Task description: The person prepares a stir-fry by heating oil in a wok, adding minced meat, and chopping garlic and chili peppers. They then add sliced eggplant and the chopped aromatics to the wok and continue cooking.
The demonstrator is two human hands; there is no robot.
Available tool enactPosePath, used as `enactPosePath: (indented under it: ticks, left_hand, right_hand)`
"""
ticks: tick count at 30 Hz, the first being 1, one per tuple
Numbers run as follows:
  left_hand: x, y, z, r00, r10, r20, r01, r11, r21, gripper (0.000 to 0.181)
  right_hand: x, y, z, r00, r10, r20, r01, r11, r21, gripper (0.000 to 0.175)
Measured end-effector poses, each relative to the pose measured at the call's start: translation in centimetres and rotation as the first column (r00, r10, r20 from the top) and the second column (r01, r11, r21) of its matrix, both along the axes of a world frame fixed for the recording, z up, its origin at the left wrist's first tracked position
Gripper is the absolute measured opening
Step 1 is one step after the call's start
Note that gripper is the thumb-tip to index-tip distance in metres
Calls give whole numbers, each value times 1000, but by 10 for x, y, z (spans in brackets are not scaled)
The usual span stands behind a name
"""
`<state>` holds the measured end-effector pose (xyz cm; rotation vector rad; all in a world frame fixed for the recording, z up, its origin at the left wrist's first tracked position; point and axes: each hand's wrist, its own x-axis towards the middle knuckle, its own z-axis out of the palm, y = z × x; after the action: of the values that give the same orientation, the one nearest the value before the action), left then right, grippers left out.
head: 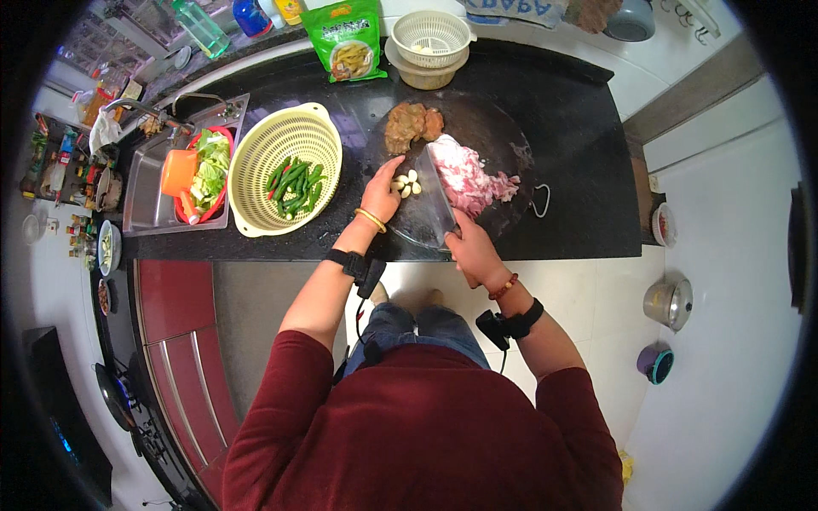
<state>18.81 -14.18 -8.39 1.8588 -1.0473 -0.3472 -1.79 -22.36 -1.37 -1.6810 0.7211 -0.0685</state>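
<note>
My right hand [474, 250] grips the handle of a cleaver [436, 195], whose broad blade stands on a round dark cutting board [511, 140]. Chopped raw meat [466, 175] lies against the blade's right side. On the left side are several peeled garlic cloves [406, 184]. My left hand [385, 188] rests beside the cloves, fingers extended, holding nothing that I can see. Behind both hands, brownish lumps [409, 126] that look like pickled vegetable sit on the board. A yellow plastic colander [246, 185] with green chillies [297, 185] stands to the left.
A steel sink [144, 204] at the left holds a red basket [225, 201] of leafy greens [209, 169] and an orange scoop [179, 172]. At the counter's back are a green food packet [348, 41] and a small white colander [431, 38] on a bowl. A white cord loop [542, 201] lies right of the board.
</note>
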Motion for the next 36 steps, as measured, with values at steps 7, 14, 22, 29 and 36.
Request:
enactPosePath:
  ticks: [7,14,22,29,36]
  left_hand:
    - [6,3,-4,944,-16,331,-30,991,134,42]
    - [5,-16,-2,931,83,356,-198,933,301,12]
    - [18,-25,-15,946,-40,323,-139,847,512,18]
    - [14,-27,-9,917,-82,390,-176,795,580,22]
    - [4,-36,13,954,-30,299,-201,677,708,24]
  right_hand:
    - [1,10,3,999,46,18,-40,968,-246,37]
    - [-6,16,6,998,60,12,-58,990,-131,40]
    - [0,23,10,1000,3,17,2,956,-294,42]
    - [20,27,14,995,-30,100,63,938,-342,41]
    - [38,25,8,999,38,-11,-39,866,-498,34]
